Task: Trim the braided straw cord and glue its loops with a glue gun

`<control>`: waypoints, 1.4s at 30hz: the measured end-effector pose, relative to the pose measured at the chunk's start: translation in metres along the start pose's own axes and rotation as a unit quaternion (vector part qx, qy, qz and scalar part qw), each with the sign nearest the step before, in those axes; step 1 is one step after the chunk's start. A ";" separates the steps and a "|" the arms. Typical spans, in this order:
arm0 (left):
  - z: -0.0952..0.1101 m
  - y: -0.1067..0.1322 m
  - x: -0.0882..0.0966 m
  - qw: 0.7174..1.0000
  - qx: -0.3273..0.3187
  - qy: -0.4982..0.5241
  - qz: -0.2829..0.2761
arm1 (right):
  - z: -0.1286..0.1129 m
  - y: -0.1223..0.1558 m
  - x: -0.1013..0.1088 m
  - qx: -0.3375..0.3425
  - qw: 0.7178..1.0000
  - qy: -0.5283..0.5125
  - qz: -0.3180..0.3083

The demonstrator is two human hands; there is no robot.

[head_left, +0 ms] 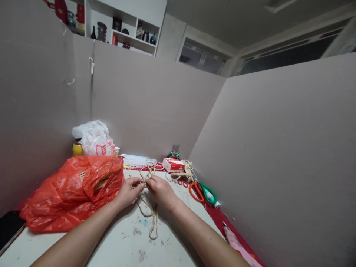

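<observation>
My left hand (pixel 130 191) and my right hand (pixel 161 191) meet over the middle of a white board (pixel 116 244), fingertips pinched together on a length of beige twine (pixel 151 218). The twine loops down toward me from the hands and also runs away from them toward a loose tangle of the same twine (pixel 185 171) near the back. Both hands are closed on the twine where they touch.
A red plastic bag (pixel 72 193) lies at the left, with a white bag (pixel 94 139) and a yellow jar (pixel 77 148) behind it. A red-and-white box (pixel 172 165), orange scissors (pixel 196 192) and green scissors (pixel 209 193) lie at the right. Grey panels wall in the desk.
</observation>
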State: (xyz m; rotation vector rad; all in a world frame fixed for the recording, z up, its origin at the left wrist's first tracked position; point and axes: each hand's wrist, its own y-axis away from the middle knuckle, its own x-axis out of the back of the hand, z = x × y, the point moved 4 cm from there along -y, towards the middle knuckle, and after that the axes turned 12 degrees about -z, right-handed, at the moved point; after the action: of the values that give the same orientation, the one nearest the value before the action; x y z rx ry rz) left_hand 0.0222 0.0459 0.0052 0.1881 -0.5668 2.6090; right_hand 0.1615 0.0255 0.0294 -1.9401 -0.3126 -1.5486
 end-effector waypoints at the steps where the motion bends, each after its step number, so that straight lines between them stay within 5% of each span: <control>1: 0.000 0.000 0.002 1.000 0.001 -0.003 0.013 | 0.005 -0.001 -0.001 -0.001 1.000 -0.007 0.005; 6: -0.003 -0.001 0.005 0.999 0.017 -0.003 0.039 | 0.024 0.001 -0.012 -0.017 0.998 -0.054 0.026; 15: -0.004 0.003 0.002 0.997 0.068 -0.026 0.004 | 0.008 0.004 -0.024 -0.021 0.994 -0.106 0.012; 20: -0.001 0.002 0.004 0.996 0.089 -0.004 0.020 | 0.018 -0.001 -0.020 -0.045 0.951 -0.289 0.105; 26: 0.000 0.001 0.002 0.992 0.115 0.028 0.036 | 0.022 -0.002 -0.018 -0.050 0.921 -0.365 0.130; 42: -0.010 0.001 -0.009 0.989 0.115 0.088 -0.005 | 0.024 0.005 -0.030 -0.046 0.902 -0.413 0.119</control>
State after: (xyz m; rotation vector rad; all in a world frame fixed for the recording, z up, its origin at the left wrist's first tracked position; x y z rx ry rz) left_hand 0.0298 0.0456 -0.0063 0.0323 -0.2014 2.6427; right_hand 0.1746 0.0417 -0.0034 -2.5204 -0.3295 -0.5221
